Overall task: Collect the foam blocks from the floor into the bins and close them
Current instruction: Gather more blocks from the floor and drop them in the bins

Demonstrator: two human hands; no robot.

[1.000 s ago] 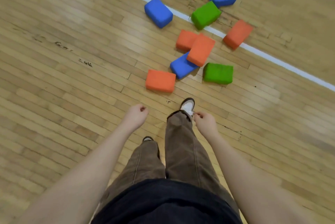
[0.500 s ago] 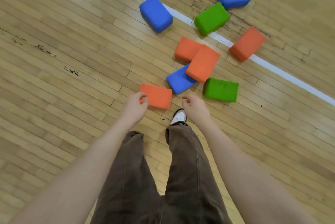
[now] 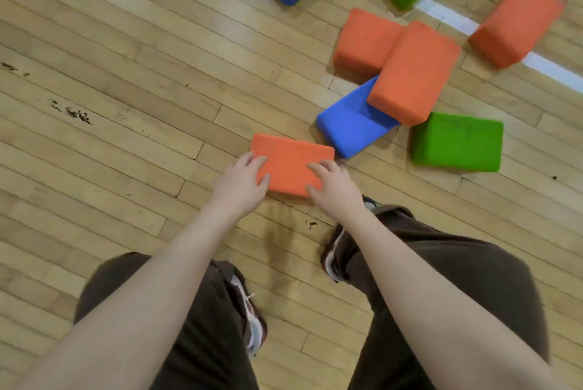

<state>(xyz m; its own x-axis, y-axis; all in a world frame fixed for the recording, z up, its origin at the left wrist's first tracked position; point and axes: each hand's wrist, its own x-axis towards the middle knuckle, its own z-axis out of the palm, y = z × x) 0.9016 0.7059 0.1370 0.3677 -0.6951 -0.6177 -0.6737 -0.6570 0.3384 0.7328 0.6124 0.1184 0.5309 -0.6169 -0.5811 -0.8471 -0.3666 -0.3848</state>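
Gripping: left hand (image 3: pixel 241 186) and right hand (image 3: pixel 334 189) each curl fingers and thumb over one end of the nearest orange rectangular foam block (image 3: pixel 291 165), at frame centre.
Block look: flat, grainy top, soft rounded edges, lying on the pale wooden plank floor (image 3: pixel 126 89).
Touching it: blue foam block (image 3: pixel 350 129), tilted beneath another orange foam block (image 3: pixel 413 74).
Right of centre: green foam block (image 3: pixel 457 143).
Upper right: white painted floor line (image 3: pixel 454 15), under more blocks.
Lower frame: brown trousers (image 3: pixel 473 279).
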